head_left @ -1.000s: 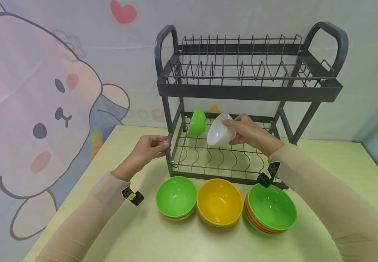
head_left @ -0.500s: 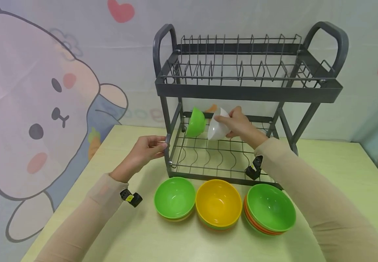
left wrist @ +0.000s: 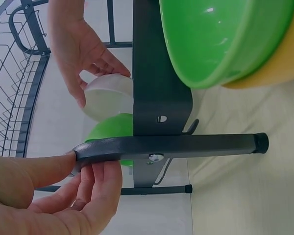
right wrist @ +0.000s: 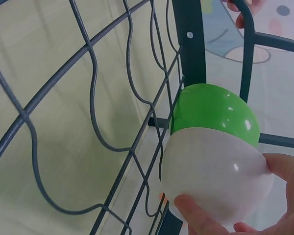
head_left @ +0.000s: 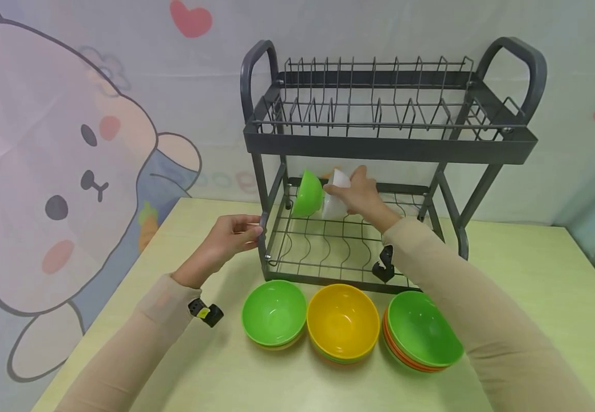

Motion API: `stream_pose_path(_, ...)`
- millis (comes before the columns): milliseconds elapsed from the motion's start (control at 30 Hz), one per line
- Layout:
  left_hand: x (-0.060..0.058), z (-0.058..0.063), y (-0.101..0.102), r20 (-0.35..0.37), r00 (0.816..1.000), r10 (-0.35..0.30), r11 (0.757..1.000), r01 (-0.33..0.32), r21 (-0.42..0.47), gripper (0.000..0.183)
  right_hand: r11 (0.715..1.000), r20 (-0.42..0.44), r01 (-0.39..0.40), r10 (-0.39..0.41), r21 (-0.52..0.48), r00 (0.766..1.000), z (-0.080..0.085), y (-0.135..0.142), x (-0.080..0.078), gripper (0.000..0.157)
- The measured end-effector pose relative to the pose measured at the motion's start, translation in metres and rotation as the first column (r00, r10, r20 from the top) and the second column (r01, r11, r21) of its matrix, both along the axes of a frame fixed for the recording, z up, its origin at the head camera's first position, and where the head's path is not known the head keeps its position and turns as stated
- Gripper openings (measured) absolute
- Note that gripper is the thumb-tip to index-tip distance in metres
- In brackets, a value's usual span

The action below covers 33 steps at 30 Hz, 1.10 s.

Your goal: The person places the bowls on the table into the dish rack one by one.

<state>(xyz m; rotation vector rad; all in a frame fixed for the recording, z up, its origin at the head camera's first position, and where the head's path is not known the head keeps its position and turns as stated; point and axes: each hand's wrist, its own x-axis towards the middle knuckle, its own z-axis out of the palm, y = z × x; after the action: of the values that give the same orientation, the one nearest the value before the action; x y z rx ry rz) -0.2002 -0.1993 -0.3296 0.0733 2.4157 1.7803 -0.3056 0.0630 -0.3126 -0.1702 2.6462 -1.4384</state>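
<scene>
My right hand (head_left: 360, 194) grips a white bowl (right wrist: 215, 171) by its edge, tilted on its side over the rear of the lower rack shelf. Just left of it, a green bowl (head_left: 308, 194) stands on its side on the wires; in the right wrist view the white bowl overlaps it. My left hand (head_left: 231, 236) holds the left front post of the dark dish rack (head_left: 390, 147), thumb on one side and fingers on the other, as the left wrist view (left wrist: 98, 186) shows.
In front of the rack stand a green bowl stack (head_left: 275, 313), a yellow-topped stack (head_left: 344, 322) and another green-topped stack (head_left: 421, 332) on the pale table (head_left: 529, 274). Above the hands is the rack's upper wire tier (head_left: 349, 106). A patterned cloth (head_left: 215, 114) hangs behind.
My right hand has carried the white bowl left and back, closer to the green bowl, and turned it more on its side. The left hand keeps its hold on the post.
</scene>
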Motion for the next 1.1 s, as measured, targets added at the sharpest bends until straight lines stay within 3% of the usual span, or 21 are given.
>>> stream_pose_path(333,0.002,-0.002,-0.001,-0.002,1.0,0.0,1.0,0.0,0.022,0.039,0.993,-0.065,0.003,0.005,0.122,0.998,-0.001,-0.02,0.001,0.084)
stream_pose_path(1100,0.002,-0.003,0.0,-0.015,1.0,0.009,1.0,-0.008,0.01,0.037,0.998,0.006,-0.001,0.0,0.069,1.0,-0.009,-0.027,-0.004,0.086)
